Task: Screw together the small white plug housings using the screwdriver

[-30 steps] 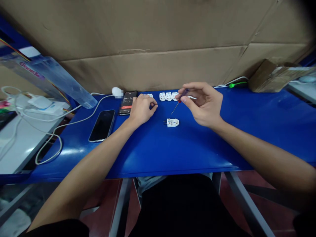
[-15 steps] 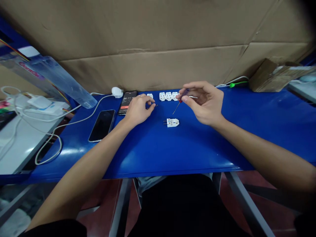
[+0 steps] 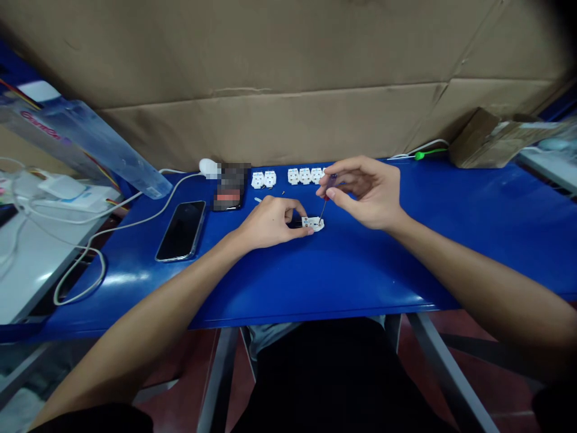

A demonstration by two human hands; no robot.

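Observation:
A small white plug part [image 3: 317, 224] lies on the blue tabletop, its prong end toward the left. My left hand [image 3: 277, 222] pinches that end between thumb and forefinger. Held upright in the fingers of my right hand [image 3: 365, 189] is a small screwdriver [image 3: 323, 209] with a purple and red handle. Its tip meets the right part of the plug part; whether it sits in a screw cannot be made out.
Two white pieces [image 3: 264, 179] and a row of several more [image 3: 305, 175] lie along the back by the cardboard wall [image 3: 252, 129]. Two phones [image 3: 181, 231] [image 3: 229, 195], white cables and a cardboard box [image 3: 480, 141] are also there.
My left hand has come right and nearer to me and taken hold of the plug part. My right hand has lowered the screwdriver tip onto it.

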